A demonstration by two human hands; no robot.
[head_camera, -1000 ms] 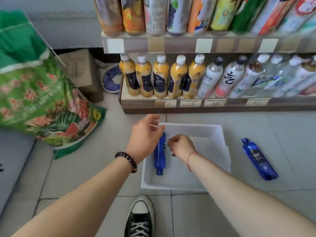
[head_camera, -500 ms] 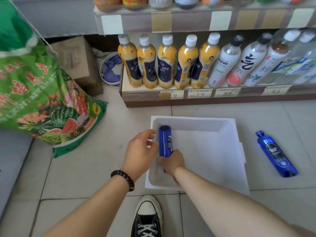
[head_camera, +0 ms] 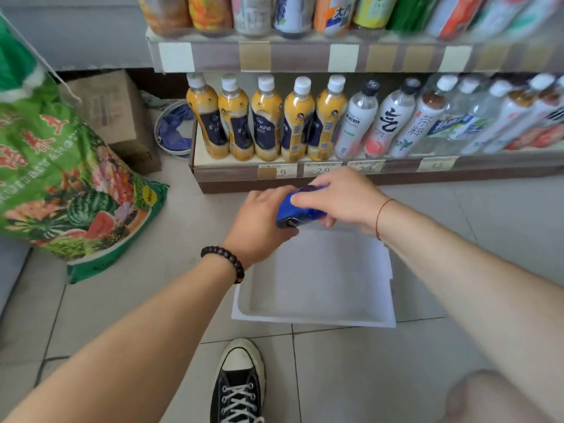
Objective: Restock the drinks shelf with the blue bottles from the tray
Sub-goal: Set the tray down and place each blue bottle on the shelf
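At frame centre, the blue bottle (head_camera: 300,210) is clamped between the left hand (head_camera: 259,222) and right hand (head_camera: 341,198); it should be stood upright onto the lower shelf (head_camera: 244,172).

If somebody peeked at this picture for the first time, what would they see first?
Probably the bright blue bottle in the middle, held by the left hand and the right hand above the white tray. Next, the row of orange drink bottles on the bottom shelf, and the big green bag with watermelon pictures on the left.

Single head-worn view, looking forward and down, close over the tray (head_camera: 314,319), facing the low shelf (head_camera: 335,175)
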